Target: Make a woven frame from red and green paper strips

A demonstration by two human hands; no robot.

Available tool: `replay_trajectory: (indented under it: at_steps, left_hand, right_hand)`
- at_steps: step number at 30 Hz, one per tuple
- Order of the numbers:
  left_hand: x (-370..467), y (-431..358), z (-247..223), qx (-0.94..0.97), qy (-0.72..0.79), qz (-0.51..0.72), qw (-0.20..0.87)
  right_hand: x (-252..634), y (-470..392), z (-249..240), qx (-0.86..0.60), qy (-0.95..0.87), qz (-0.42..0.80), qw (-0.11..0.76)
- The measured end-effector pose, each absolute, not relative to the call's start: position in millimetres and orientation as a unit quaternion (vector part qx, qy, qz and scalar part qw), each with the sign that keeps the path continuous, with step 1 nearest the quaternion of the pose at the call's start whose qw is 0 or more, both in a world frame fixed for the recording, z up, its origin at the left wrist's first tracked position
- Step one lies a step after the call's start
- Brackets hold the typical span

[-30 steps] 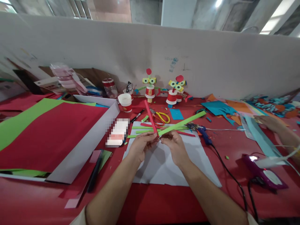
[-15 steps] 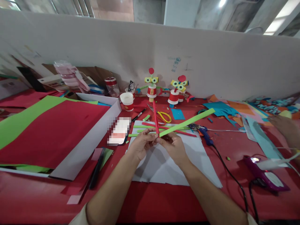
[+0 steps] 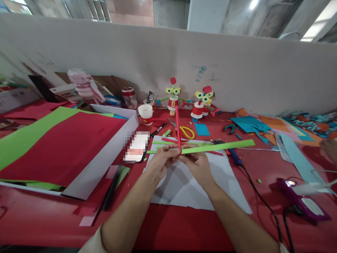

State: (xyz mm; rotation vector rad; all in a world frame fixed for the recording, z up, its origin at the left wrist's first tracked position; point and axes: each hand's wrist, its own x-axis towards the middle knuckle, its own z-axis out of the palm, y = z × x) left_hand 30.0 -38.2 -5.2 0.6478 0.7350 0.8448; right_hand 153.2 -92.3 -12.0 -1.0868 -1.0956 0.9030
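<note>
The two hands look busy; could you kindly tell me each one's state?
Left hand: closed, holding the red strip.
Right hand: closed, holding the green strip.

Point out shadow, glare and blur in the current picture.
Head view: soft shadows lie on the white paper around the left hand and right hand; head view: the overhead light is washed out, and the phone is pixelated; head view: another person's hand at the right edge looks smeared.

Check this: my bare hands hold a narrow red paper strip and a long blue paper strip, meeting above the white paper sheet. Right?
No: the head view shows a long green paper strip, not blue. Your left hand and right hand hold it and the narrow red paper strip, meeting above the white paper sheet.
</note>
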Motion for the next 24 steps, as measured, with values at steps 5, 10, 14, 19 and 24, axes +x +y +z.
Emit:
replay_trajectory:
  at_steps: [5, 10, 14, 19, 24]
  left_hand:
    - [26, -36, -2, 0.304, 0.339, 0.372, 0.809]
    - [24, -37, 1, 0.326, 0.337, 0.338, 0.816]
    - [25, -39, 0, 0.342, 0.348, 0.34, 0.804]
    - [24, -40, -4, 0.397, 0.338, 0.367, 0.77]
    - [27, -40, -4, 0.429, 0.358, 0.385, 0.735]
  right_hand:
    - [164, -89, -10, -0.45, -0.492, 0.415, 0.619]
    - [171, -88, -13, -0.419, -0.469, 0.481, 0.611]
    - [173, -87, -13, -0.42, -0.457, 0.509, 0.597]
    - [175, -86, -12, -0.458, -0.448, 0.499, 0.583]
    - [177, -85, -11, -0.505, -0.437, 0.474, 0.574]
